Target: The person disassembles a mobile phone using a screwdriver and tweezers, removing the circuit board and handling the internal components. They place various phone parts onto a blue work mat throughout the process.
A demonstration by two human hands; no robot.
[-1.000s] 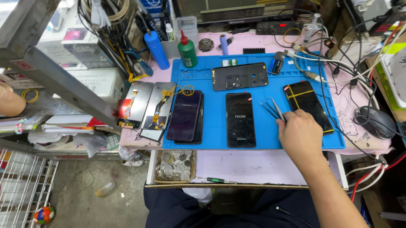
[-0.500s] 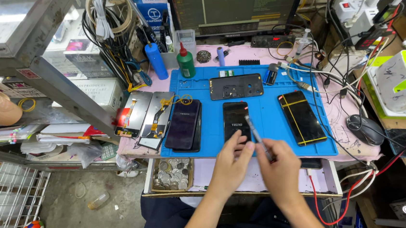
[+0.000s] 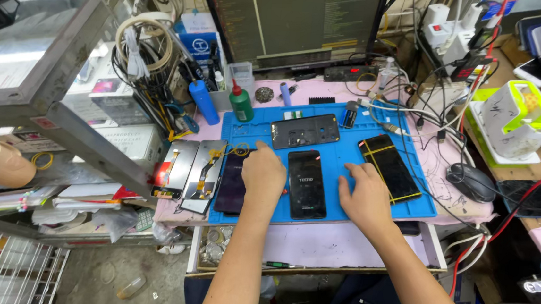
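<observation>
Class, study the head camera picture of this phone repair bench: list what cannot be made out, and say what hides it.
1. Left hand covers part of the dark phone on the blue mat; whether it grips anything is hidden.
2. Right hand lies palm down; anything under its fingers is hidden.
3. The monitor is cut off by the top edge.
4. Small parts in the open drawer are too small to tell.

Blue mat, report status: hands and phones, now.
Left hand fisted, resting on dark phone. Right hand flat on blue mat, beside centre phone. Nothing between hands and phones.
</observation>
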